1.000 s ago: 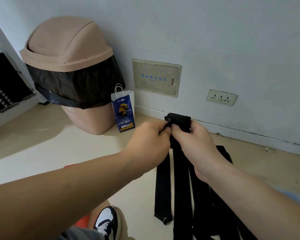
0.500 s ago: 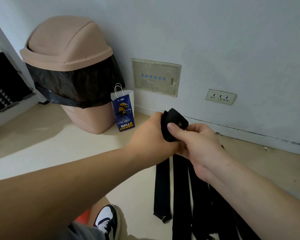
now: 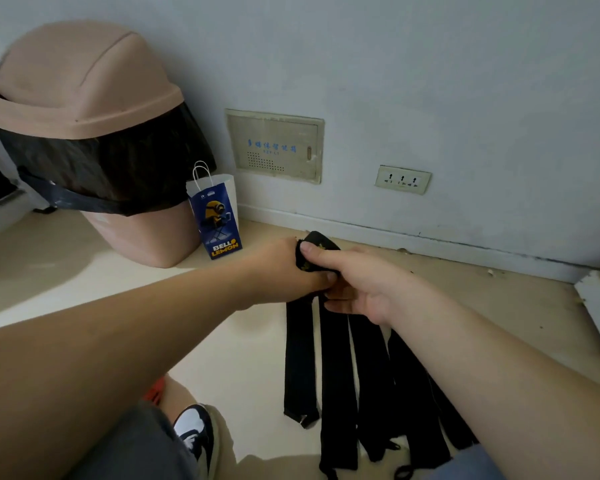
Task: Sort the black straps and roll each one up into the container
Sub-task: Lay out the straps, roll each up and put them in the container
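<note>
My fingers [image 3: 323, 256] clamp the rolled black fabric strap [image 3: 323, 241], left hand [image 3: 284, 268] and right hand [image 3: 364, 289] pinching it together above the pale floor [image 3: 250, 341], where flat black straps [image 3: 336, 375] lie. Soft, light, prone to unrolling, I judge: hold across the coil's sides.

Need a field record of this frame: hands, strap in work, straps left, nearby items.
left hand: grips the strap roll from its left
right hand: thumb pressed on the roll's front, fingers curled beneath
strap roll: small, black, held between both hands near the wall
loose straps: several, flat, side by side on the floor
bin: pink, swing lid, black liner
paper bag: blue, upright beside the bin
target container: cannot tell which
</note>
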A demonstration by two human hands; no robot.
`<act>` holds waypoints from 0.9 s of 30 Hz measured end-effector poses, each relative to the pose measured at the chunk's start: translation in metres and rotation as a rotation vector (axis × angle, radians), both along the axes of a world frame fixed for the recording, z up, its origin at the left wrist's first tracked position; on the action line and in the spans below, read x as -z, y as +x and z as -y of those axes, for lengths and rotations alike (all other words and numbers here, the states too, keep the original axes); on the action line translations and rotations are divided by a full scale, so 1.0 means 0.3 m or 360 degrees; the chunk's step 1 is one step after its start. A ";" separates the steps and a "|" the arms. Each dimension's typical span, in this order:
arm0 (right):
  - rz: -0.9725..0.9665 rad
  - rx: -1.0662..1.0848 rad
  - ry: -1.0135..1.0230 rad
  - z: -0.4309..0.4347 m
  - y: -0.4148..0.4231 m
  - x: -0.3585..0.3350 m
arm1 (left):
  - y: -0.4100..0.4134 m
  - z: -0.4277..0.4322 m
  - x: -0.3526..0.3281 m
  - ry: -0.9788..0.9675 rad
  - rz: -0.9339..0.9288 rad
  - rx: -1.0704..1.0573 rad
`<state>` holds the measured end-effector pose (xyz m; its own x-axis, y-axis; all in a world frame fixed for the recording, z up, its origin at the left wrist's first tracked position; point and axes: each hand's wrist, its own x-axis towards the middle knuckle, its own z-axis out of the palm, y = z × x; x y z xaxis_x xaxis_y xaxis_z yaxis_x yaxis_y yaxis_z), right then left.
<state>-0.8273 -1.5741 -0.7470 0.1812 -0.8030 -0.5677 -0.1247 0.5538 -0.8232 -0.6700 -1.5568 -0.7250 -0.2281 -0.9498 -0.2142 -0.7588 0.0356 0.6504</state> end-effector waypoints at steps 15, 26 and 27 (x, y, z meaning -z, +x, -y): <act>-0.0464 -0.0684 -0.0045 -0.049 0.097 0.026 | 0.170 -0.038 0.064 0.0173 0.0559 0.0273; -0.1055 -0.0869 -0.0145 -0.061 0.137 0.168 | 0.170 -0.004 0.461 0.0410 0.0512 0.0258; -0.1090 -0.0915 -0.0134 -0.054 0.152 0.193 | 0.176 0.007 0.495 0.0440 0.0541 0.0253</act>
